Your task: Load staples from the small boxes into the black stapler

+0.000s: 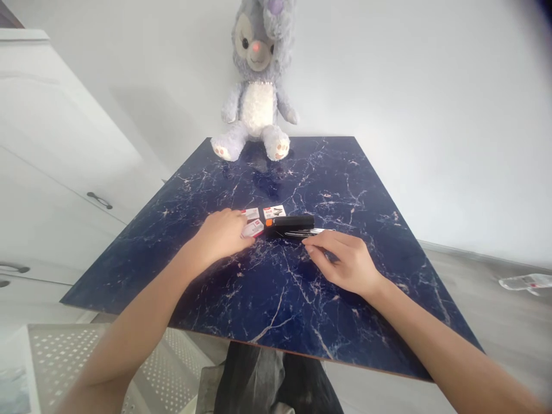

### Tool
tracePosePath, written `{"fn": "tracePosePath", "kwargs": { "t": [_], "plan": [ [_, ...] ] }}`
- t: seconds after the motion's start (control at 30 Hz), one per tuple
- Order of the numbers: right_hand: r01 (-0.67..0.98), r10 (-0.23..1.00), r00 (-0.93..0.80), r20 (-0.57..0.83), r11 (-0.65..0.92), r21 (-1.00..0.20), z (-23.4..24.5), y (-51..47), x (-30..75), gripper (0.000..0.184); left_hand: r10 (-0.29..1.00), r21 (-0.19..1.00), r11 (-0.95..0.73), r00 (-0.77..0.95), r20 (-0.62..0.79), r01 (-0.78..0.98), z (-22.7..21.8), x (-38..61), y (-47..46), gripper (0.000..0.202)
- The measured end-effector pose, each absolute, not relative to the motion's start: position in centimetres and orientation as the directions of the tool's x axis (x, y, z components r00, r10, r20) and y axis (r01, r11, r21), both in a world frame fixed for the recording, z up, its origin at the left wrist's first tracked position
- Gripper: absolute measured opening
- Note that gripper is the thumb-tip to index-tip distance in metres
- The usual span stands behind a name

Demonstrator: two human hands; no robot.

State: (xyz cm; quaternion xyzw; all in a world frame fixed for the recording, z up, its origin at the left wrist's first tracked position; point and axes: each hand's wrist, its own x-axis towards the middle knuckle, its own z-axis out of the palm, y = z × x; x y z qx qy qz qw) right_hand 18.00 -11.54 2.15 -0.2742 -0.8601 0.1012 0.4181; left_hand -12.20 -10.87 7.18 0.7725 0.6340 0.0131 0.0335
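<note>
A black stapler [292, 222] with an orange end lies opened on the dark blue marbled table [276, 299], its metal rail [307, 232] showing in front of it. Small white and red staple boxes [254, 221] lie just left of the stapler. My left hand [222, 234] rests palm down with its fingers curled onto the nearest box. My right hand [345, 259] lies on the table, its fingertips touching the stapler's metal rail; the fingers are bent and close together.
A grey and white plush rabbit [257, 86] sits at the table's far edge against the white wall. A white cabinet [52, 172] with dark handles stands to the left. A perforated white surface [64, 356] is below left, and a clear wrapper [524, 282] lies on the floor at right.
</note>
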Motion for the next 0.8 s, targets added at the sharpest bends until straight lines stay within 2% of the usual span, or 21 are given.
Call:
{"fn": "tracePosePath", "kwargs": {
  "t": [0.1,0.17,0.23,0.3,0.37,0.43,0.53,0.6,0.67,0.73,0.8],
  "plan": [
    [0.386,0.561,-0.496,0.663,0.826,-0.41,2.1,-11.6,17.9,0.018,0.969,0.249,-0.08,0.017,0.246,0.965,8.4,-12.3,-10.8,0.04],
    [0.378,0.561,-0.492,0.666,0.827,-0.417,2.1,-11.8,17.8,0.02,0.931,0.395,-0.176,0.022,0.365,0.902,8.8,-11.9,-11.1,0.045],
    [0.383,0.578,-0.477,0.662,0.815,-0.435,2.2,-12.0,17.7,0.028,0.922,0.516,-0.339,0.168,0.35,0.787,8.5,-11.1,-11.8,0.045],
    [0.397,0.603,-0.465,0.648,0.796,-0.456,2.4,-12.2,17.6,0.044,0.902,0.631,-0.432,0.325,0.286,0.644,7.7,-10.0,-12.6,0.045],
    [0.392,0.604,-0.489,0.629,0.797,-0.459,2.5,-12.3,17.5,0.06,0.872,0.72,-0.452,0.431,0.232,0.526,7.1,-9.0,-13.2,0.047],
    [0.352,0.564,-0.555,0.611,0.825,-0.443,2.5,-12.4,17.4,0.061,0.842,0.76,-0.453,0.504,0.192,0.467,7.0,-8.5,-13.3,0.047],
    [0.287,0.513,-0.636,0.576,0.85,-0.441,2.4,-12.4,17.3,0.041,0.782,0.717,-0.456,0.622,0.04,0.526,8.3,-9.6,-12.8,0.045],
    [0.267,0.507,-0.669,0.544,0.847,-0.46,2.2,-12.5,17.2,0.029,0.811,0.616,-0.419,0.58,-0.077,0.667,9.6,-11.9,-12.2,0.045],
    [0.249,0.497,-0.712,0.496,0.839,-0.483,2.1,-12.6,17.1,0.016,0.951,0.452,-0.263,0.309,-0.03,0.852,10.4,-15.1,-11.5,0.046],
    [0.237,0.479,-0.759,0.441,0.834,-0.499,2.0,-12.7,17.0,0.007,0.997,0.289,-0.072,0.072,0.01,0.955,10.3,-18.1,-10.8,0.051],
    [0.237,0.466,-0.785,0.409,0.835,-0.496,1.8,-12.8,16.8,0.016,0.991,0.18,0.033,-0.008,-0.137,0.983,9.4,-20.1,-10.3,0.055]
  ]
}}
